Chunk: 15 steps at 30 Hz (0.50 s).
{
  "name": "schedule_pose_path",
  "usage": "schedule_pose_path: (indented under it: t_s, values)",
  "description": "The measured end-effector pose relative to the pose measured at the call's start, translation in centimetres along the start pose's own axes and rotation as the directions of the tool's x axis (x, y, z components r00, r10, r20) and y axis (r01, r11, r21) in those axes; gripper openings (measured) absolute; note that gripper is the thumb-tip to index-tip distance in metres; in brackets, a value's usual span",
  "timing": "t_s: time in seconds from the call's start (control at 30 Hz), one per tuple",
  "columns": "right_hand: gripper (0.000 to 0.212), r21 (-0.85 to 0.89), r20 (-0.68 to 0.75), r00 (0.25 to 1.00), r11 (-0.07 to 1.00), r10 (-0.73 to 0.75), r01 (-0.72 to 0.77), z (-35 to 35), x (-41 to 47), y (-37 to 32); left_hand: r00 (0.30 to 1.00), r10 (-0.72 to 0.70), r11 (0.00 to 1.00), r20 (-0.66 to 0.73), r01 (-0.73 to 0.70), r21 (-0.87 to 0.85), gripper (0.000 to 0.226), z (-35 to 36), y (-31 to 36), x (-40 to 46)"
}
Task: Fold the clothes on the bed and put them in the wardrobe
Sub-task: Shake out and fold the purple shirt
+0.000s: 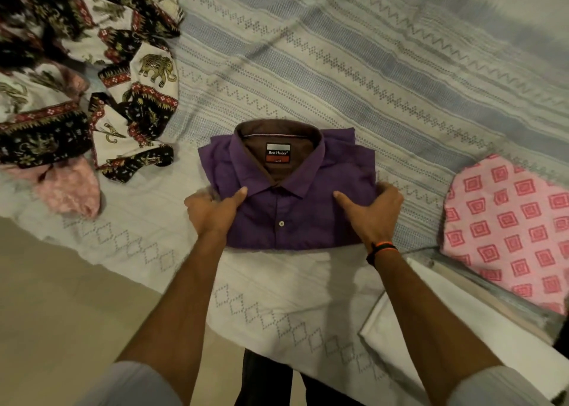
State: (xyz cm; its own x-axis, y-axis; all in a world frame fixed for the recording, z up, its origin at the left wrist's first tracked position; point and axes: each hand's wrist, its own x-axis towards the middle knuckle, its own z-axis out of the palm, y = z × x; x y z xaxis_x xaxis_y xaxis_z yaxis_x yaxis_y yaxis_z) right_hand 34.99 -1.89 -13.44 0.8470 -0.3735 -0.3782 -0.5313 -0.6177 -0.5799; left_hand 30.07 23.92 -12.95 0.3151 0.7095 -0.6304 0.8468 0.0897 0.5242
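A purple shirt (295, 217), folded into a rectangle with its collar and label facing up, lies on the bed near its front edge. My left hand (212, 210) grips the shirt's left side, thumb on top and fingers tucked under the edge. On the shirt's right side my right hand (369, 211) holds it the same way, thumb on top. A dark and orange band circles my right wrist.
The bed has a striped grey-blue sheet (354, 66). An unfolded elephant-print cloth (92, 76) and a pink garment (74, 190) lie heaped at the left. A pink square-patterned cloth (508, 233) lies at the right. The beige floor (61, 297) shows at lower left.
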Motion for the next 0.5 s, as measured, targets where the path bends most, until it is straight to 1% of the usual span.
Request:
schedule_pose_path:
  t_s: [0.07, 0.1, 0.13, 0.2, 0.27, 0.3, 0.4, 0.5]
  values:
    - [0.084, 0.108, 0.056, 0.996, 0.991, 0.074, -0.080, -0.2, 0.6, -0.5, 0.990, -0.081, 0.995, 0.113, 0.086, -0.041, 0.084, -0.1, 0.5, 0.8]
    - [0.080, 0.147, 0.104, 0.989, 0.982, 0.103, -0.118, -0.4, 0.8, -0.7, 0.978, -0.109, 0.990, 0.181, 0.122, -0.066, 0.084, -0.2, 0.4, 0.8]
    - [0.077, 0.172, 0.156, 0.982, 0.976, 0.110, -0.137, -0.4, 1.0, -1.0, 0.966, -0.112, 0.986, 0.234, 0.137, -0.094, 0.078, -0.2, 0.4, 0.8]
    - [0.071, 0.210, 0.266, 0.959, 0.965, 0.100, -0.159, -0.3, 1.3, -1.4, 0.968, -0.079, 0.994, 0.237, 0.095, -0.057, 0.070, -0.1, 0.1, 0.6]
    - [0.059, 0.262, 0.365, 0.927, 0.945, 0.088, -0.193, 0.1, 1.2, -1.7, 0.980, -0.004, 1.000, 0.201, 0.008, -0.021, 0.064, -0.1, -0.3, 0.4]
    - [0.052, 0.279, 0.382, 0.921, 0.940, 0.081, -0.198, 0.4, 1.2, -1.9, 0.980, 0.031, 1.000, 0.196, -0.031, -0.004, 0.059, -0.2, -0.4, 0.2]
    - [0.030, 0.324, 0.343, 0.938, 0.933, 0.037, -0.155, 0.7, 0.5, -1.9, 0.969, 0.119, 0.989, 0.216, -0.135, 0.065, 0.045, -0.8, -0.5, -0.1]
    - [0.022, 0.361, 0.307, 0.952, 0.926, -0.005, -0.112, -0.4, -1.0, -1.9, 0.958, 0.155, 0.986, 0.241, -0.164, 0.014, 0.036, -2.3, 0.2, -2.1]
